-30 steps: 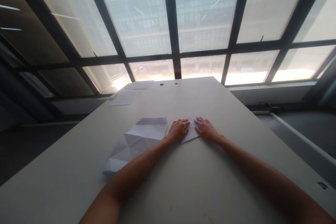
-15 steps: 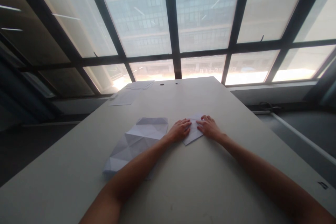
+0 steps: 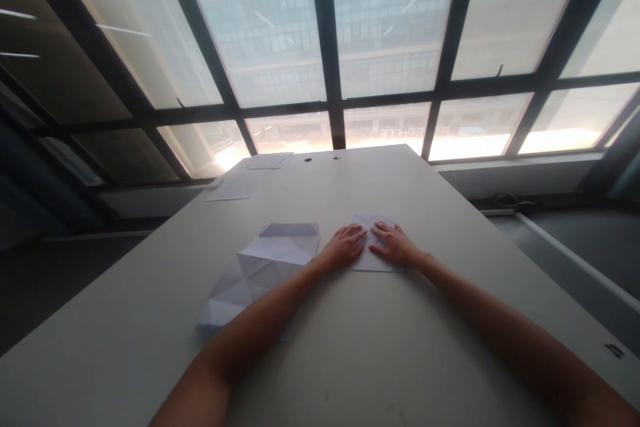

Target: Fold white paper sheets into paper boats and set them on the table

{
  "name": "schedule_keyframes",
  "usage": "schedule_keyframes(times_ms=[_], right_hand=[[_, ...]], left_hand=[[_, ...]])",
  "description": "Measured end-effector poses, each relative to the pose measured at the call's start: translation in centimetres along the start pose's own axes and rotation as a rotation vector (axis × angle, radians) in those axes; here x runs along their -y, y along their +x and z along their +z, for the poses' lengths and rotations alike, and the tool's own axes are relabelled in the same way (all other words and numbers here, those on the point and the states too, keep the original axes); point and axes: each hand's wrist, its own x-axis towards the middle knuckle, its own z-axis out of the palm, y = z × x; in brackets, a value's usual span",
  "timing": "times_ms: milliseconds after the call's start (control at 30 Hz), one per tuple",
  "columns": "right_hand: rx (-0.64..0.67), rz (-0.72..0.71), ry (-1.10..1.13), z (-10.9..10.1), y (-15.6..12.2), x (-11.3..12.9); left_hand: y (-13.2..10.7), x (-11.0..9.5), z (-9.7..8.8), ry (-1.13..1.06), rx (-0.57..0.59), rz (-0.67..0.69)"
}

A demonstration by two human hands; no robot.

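A folded piece of white paper (image 3: 373,265) lies flat on the white table, its near edge running roughly level. My left hand (image 3: 344,247) rests on its left side with the fingers stretched out. From the other side, my right hand (image 3: 394,244) lies spread over the right part of the paper. The fingertips of both hands nearly meet at the middle, covering much of the sheet. Beside my left forearm is a larger creased sheet of paper (image 3: 273,255), partly hidden under that arm.
Several flat sheets of paper (image 3: 233,187) lie at the table's far left corner. Two small dark holes (image 3: 308,160) show near the far edge of the table (image 3: 320,373). Large windows (image 3: 385,27) stand beyond it. A small black mark (image 3: 614,350) sits at the right edge.
The folded paper has turned, so its near edge, slanted before, now runs level. My right hand has shifted slightly and lies flatter on it. My left hand has hardly moved.
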Motion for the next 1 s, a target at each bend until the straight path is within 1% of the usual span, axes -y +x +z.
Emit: schedule_keyframes(times_ms=[100, 200, 400, 500, 600, 733, 867, 933, 1000], right_hand=[[-0.009, -0.026, 0.009, -0.1, 0.0, -0.5], [-0.047, -0.019, 0.012, -0.2, 0.1, -0.5], [-0.206, -0.022, 0.04, -0.4, 0.3, -0.6], [-0.245, -0.015, 0.099, -0.4, 0.4, -0.7], [-0.311, -0.015, 0.206, -0.4, 0.3, -0.6], [-0.45, -0.065, 0.416, -0.3, 0.3, -0.3], [-0.612, 0.014, 0.586, -0.1, 0.6, -0.4], [-0.656, 0.054, 0.647, 0.1, 0.8, -0.4], [-0.664, 0.077, 0.704, 0.3, 0.9, -0.5]], left_hand=[[0.2, 0.4, 0.3, -0.015, 0.074, -0.021], [0.2, 0.5, 0.3, -0.031, 0.076, -0.043], [0.3, 0.4, -0.2, -0.069, -0.094, -0.043], [0.5, 0.5, -0.2, -0.137, -0.142, -0.074], [0.5, 0.6, -0.3, -0.219, -0.219, -0.132], [0.3, 0.1, -0.6, -0.321, -0.396, -0.193], [0.4, -0.4, -0.8, -0.463, -0.554, -0.222], [0.5, -0.5, -0.8, -0.547, -0.596, -0.217], [0.6, -0.5, -0.8, -0.607, -0.608, -0.214]])
